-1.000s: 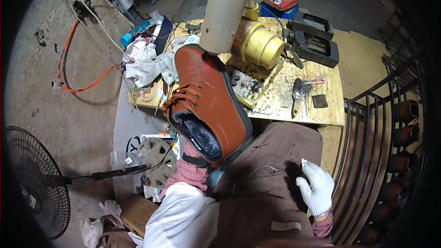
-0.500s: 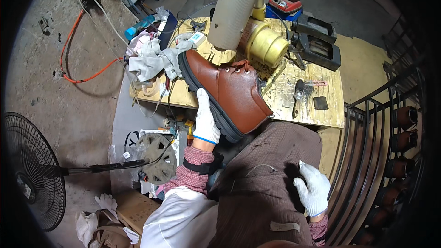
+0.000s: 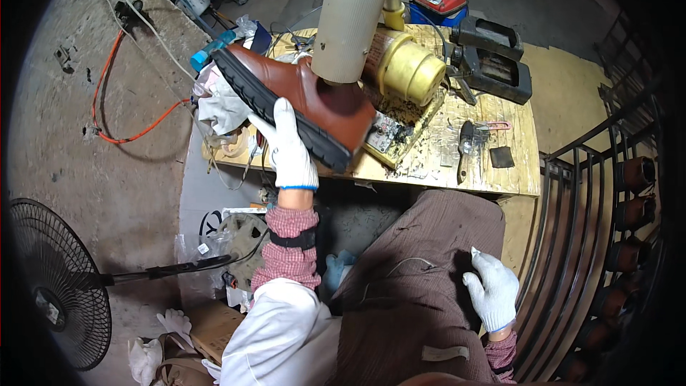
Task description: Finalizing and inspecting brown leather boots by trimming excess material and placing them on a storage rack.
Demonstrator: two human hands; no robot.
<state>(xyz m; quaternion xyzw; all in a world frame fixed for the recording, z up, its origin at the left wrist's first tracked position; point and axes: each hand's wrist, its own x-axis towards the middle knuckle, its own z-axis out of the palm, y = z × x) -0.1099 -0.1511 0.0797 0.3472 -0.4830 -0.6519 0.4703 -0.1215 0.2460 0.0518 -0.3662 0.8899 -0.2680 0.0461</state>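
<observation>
A brown leather boot (image 3: 289, 89) with a thick black sole lies tilted over the workbench, its toe pointing up and left. My left hand (image 3: 293, 154), in a white knit glove, grips it along the sole, thumb apart from the fingers. The lower end of a pale vertical pipe (image 3: 354, 21) hides the boot's laces; whether they touch I cannot tell. Behind the boot is a yellow cylindrical fitting (image 3: 414, 71). My right hand (image 3: 494, 289), also gloved, rests empty beside my brown-covered lap (image 3: 421, 271), thumb and fingers apart.
On the wooden workbench (image 3: 511, 143) are a brush (image 3: 465, 150), a dark square patch (image 3: 501, 157) and black trays (image 3: 493, 68). A shoe rack (image 3: 564, 193) stands to the right, a fan (image 3: 61, 286) to the left. Crumpled cloths (image 3: 221, 107) lie at the bench's left.
My left hand has carried the boot up and left, away from my lap, and its opening side has moved under the pipe's end. The right hand has hardly moved.
</observation>
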